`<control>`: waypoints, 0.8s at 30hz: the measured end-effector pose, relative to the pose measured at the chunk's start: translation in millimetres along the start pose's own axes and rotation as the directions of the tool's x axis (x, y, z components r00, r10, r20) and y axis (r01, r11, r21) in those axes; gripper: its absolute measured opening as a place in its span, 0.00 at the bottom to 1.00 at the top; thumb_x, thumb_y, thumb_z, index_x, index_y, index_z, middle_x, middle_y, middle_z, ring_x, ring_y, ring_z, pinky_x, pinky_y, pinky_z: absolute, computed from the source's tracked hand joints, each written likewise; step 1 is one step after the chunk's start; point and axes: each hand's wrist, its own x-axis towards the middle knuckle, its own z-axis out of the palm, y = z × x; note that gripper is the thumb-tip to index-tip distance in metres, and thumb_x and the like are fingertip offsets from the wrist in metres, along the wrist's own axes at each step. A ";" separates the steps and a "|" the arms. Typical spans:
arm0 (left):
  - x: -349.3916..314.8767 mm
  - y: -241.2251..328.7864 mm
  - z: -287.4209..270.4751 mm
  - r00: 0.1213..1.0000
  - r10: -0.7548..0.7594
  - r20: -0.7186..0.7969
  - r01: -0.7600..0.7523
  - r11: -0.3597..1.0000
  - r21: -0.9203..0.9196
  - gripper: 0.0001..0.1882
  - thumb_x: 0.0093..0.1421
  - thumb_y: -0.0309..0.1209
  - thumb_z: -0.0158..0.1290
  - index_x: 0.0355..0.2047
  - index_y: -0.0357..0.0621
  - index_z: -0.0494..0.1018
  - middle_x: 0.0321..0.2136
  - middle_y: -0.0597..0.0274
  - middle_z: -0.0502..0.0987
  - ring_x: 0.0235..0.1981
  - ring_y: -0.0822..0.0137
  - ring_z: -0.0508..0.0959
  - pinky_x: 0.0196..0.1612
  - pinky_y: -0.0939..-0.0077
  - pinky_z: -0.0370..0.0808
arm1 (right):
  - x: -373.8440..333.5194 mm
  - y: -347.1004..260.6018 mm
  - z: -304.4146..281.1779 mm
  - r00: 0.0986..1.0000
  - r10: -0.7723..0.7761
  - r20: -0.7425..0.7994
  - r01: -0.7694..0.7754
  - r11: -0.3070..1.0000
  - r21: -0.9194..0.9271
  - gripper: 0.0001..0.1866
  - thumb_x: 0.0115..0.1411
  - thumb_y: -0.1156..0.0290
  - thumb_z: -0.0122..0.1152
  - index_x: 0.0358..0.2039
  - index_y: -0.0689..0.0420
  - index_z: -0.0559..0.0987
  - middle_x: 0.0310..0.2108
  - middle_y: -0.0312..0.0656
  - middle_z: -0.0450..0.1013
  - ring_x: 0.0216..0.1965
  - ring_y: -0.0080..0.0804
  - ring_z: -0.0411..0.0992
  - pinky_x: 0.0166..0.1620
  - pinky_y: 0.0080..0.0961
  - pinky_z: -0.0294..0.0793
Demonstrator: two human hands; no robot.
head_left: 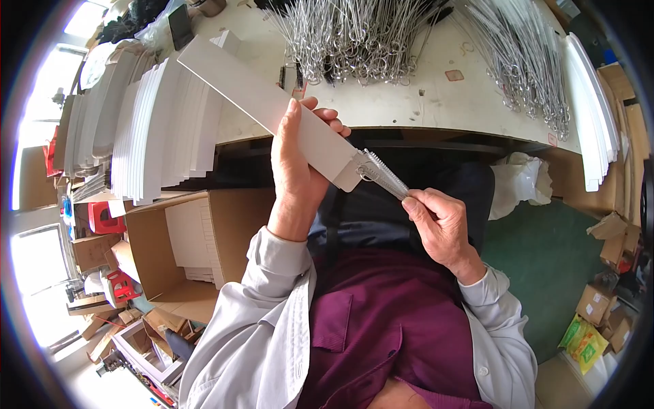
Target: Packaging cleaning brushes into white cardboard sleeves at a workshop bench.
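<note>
My left hand [296, 163] is wrapped round a long, slim white box [266, 105], tilted up toward the far left. The box's near end is open, with its end flap sticking out. My right hand [441, 225] pinches a small bundle of thin wire brushes [387, 178]. Wire loops at the bundle's far end touch the box's open end; I cannot tell how far in they reach. Beyond my hands, a big heap of wire pieces with looped ends [361, 44] lies on the white table [436, 105].
A second pile of looped wire brushes [528, 65] lies at the table's right. White boxes [153, 123] stand stacked at the left, and more white strips [589, 112] at the right edge. An open cardboard carton [235, 225] holding white boxes sits below left. A plastic bag [521, 180] hangs near the table's right front.
</note>
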 end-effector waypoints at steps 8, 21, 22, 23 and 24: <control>-0.2 -1.9 -0.1 0.999 0.020 -0.047 -0.021 0.999 -0.024 0.22 0.71 0.43 0.55 0.52 0.35 0.70 0.38 0.49 0.77 0.37 0.60 0.78 0.49 0.57 0.78 | 0.0 -2.9 1.9 0.998 -0.065 -0.008 0.065 0.997 -0.050 0.06 0.66 0.75 0.67 0.38 0.65 0.85 0.20 0.39 0.71 0.19 0.25 0.66 0.24 0.25 0.63; -1.4 -2.5 -0.2 0.999 -0.008 -0.032 0.004 0.992 -0.129 0.21 0.69 0.42 0.57 0.49 0.35 0.72 0.37 0.50 0.77 0.36 0.59 0.77 0.49 0.57 0.78 | 2.6 1.8 1.6 0.999 -0.006 0.035 0.007 1.000 -0.017 0.06 0.66 0.74 0.66 0.38 0.64 0.85 0.19 0.40 0.71 0.19 0.25 0.65 0.23 0.26 0.62; -1.4 -2.3 -0.4 0.999 -0.007 -0.035 0.003 0.992 -0.129 0.21 0.69 0.42 0.57 0.49 0.35 0.72 0.37 0.50 0.77 0.36 0.59 0.77 0.49 0.57 0.78 | 2.9 1.9 2.1 0.999 0.004 0.044 -0.004 1.000 -0.010 0.06 0.66 0.74 0.66 0.38 0.64 0.85 0.19 0.40 0.71 0.19 0.25 0.66 0.23 0.26 0.63; -1.0 -2.4 -0.4 1.000 -0.008 -0.029 0.004 0.991 -0.131 0.21 0.69 0.42 0.57 0.49 0.35 0.72 0.37 0.50 0.77 0.36 0.59 0.77 0.49 0.57 0.78 | 2.9 2.0 2.6 0.998 0.014 0.054 -0.014 1.000 -0.003 0.06 0.66 0.74 0.66 0.37 0.64 0.85 0.20 0.41 0.71 0.19 0.25 0.66 0.23 0.26 0.63; -0.6 -2.3 -0.6 1.000 -0.008 -0.024 0.005 0.991 -0.133 0.21 0.69 0.42 0.57 0.49 0.35 0.72 0.37 0.50 0.77 0.36 0.59 0.77 0.49 0.56 0.78 | 2.2 2.7 3.1 0.998 0.015 0.058 -0.015 1.000 -0.002 0.06 0.66 0.74 0.66 0.37 0.64 0.85 0.20 0.41 0.71 0.19 0.25 0.66 0.23 0.26 0.63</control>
